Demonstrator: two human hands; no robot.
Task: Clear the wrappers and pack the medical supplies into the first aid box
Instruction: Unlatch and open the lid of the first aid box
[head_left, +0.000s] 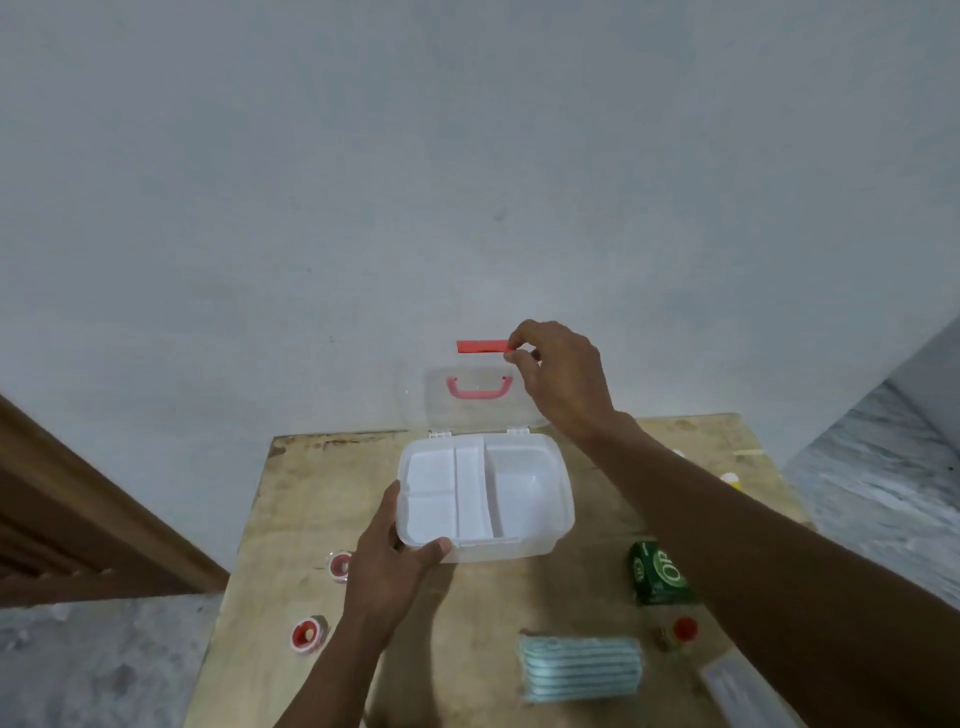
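Box open on the desk (291, 519): first aid box (556, 499) near the back edge, clear lid (441, 410) up against the wall, trays inside bare. Left hand (389, 561) wrapped round the box's near left corner, holding it steady. Right hand (561, 374) up high, fingertips pinched on the red latch (482, 346) at the top of the lid.

To do it well: tip the lid all the way back, keep the box pinned, then let go slowly.

Still out on the desk: two red tape rolls (310, 633) on the left, blue masks (582, 667) in front, green box (660, 574) and small red-capped bottle (681, 630) on the right. Maybe a clear packet at the near right corner, too blurry to be sure.

Worn wooden desk, plain grey wall behind, rough floor around.
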